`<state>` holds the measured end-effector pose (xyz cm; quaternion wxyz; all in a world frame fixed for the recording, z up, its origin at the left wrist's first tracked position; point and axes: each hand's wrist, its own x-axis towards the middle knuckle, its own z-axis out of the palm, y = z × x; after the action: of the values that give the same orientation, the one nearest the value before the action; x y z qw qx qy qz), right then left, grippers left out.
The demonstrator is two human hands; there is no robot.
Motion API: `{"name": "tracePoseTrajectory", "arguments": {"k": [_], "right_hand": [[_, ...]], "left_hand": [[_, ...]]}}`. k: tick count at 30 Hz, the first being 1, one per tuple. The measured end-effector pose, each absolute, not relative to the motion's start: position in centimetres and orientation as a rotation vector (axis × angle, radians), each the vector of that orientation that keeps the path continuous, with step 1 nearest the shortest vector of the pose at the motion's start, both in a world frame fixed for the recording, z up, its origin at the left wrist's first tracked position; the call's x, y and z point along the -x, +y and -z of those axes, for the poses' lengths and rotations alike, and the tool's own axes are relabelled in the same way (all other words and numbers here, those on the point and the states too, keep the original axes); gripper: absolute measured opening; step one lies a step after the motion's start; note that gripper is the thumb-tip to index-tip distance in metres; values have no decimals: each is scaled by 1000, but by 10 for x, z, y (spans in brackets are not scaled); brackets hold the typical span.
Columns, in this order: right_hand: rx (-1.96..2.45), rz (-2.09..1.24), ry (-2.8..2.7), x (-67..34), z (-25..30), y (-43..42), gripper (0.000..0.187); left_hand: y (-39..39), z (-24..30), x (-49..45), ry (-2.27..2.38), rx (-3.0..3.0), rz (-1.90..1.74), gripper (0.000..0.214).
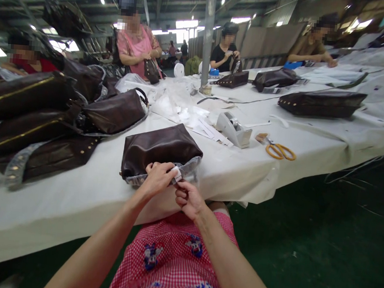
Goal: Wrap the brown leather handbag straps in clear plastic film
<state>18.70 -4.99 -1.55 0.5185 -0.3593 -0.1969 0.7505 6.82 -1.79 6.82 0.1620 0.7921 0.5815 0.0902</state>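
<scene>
A dark brown leather handbag (161,148) lies on its side at the table's near edge, directly in front of me. Clear plastic wrapping (192,168) shows along its near side. My left hand (158,177) rests against the bag, its fingers curled and closed on a small white tag (177,174). Just below the tag, my right hand (189,200) is closed in a pinch, fingertips meeting a small dark piece whose kind is too small to make out.
Several dark handbags (114,111) are piled at left; another bag (321,103) lies at right. Beyond my bag are a tape dispenser (234,129), orange-handled scissors (280,151) and loose plastic and paper (178,103). A post (208,39) rises mid-table. Several co-workers (138,46) sit or stand around it.
</scene>
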Motion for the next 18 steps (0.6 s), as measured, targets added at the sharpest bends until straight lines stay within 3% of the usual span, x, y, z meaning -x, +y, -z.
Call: {"name": "tracePoseTrajectory", "arguments": {"k": [10,16,18], "right_hand": [[218,-2181,-87,-184,28,-59,34],[294,-2159,-115,-190,29,-51,41],[349,-2144,-130,-194,27,-48,42]], "left_hand": [[-30,-64,-65,1538,-2226,-258,31],[-39,-58,-62,1525,-2251,-423,28],[-42,-55,-56,1419,-2254,-558,44]]}}
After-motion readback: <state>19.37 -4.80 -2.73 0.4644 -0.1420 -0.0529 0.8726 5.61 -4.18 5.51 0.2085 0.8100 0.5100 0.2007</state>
